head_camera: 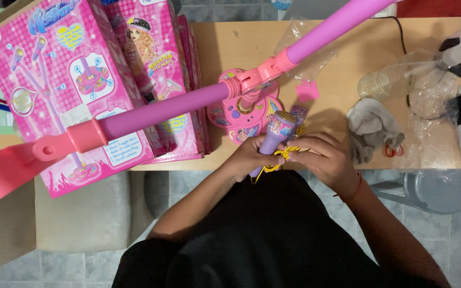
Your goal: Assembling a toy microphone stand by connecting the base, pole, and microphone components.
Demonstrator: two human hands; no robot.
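Left hand (249, 157) was wrapped around the handle of a purple toy microphone (274, 134), fingers clamped on it, mic head pointing up and away from the body. Right hand (324, 157) sat just beside it, fingertips pinched together on a yellow cord (279, 156) that looped around the mic's lower handle and trailed down past the table edge. Both hands hovered over the near edge of the wooden table (348, 85).

Directly behind the mic: pink round toy stand base (241, 114) with coloured buttons, resting on the table. A pink-and-purple stand pole (188, 104) ran diagonally across the view from upper right to lower left, jointed at a pink clamp (265, 72) above the base, ending in a pink bracket (6, 165) at far left.

Left of the base: two pink printed toy boxes (81, 80), standing side by side. Right of the hands: grey cloth (372, 128), clear plastic bags (428, 85), a small pink tag (308, 90) farther back. Grey plastic stool (438, 192) sat on the tiled floor at right.
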